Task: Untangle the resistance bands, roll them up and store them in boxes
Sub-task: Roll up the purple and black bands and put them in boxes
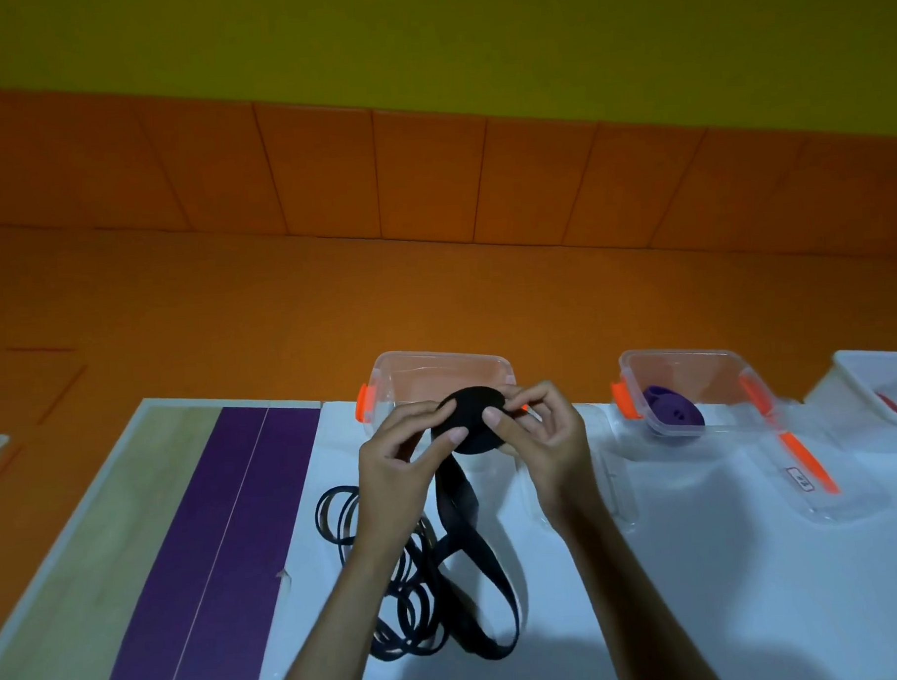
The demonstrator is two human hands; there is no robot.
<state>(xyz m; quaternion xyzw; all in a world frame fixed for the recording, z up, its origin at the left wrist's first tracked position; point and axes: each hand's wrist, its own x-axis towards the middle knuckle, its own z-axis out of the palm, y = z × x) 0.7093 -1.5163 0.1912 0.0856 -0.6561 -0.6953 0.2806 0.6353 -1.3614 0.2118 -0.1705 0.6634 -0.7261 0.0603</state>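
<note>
A wide black resistance band [473, 421] is partly wound into a flat roll held above the white table [704, 585]. My left hand [395, 460] and my right hand [543, 433] both pinch the roll between thumb and fingers. Its loose tail [476, 549] hangs down and loops on the table. A thin black band [411, 588] lies in tangled coils beside the tail. Behind the roll stands a clear box [438, 376] with orange clips. A second clear box [695, 380] to the right holds a rolled purple band [673, 414].
A clear lid [822, 477] with an orange strip lies in front of the second box. A white container [890, 387] sits at the far right edge. Purple mat strips [214, 555] and a wooden strip [85, 535] cover the table's left side. Orange floor lies beyond.
</note>
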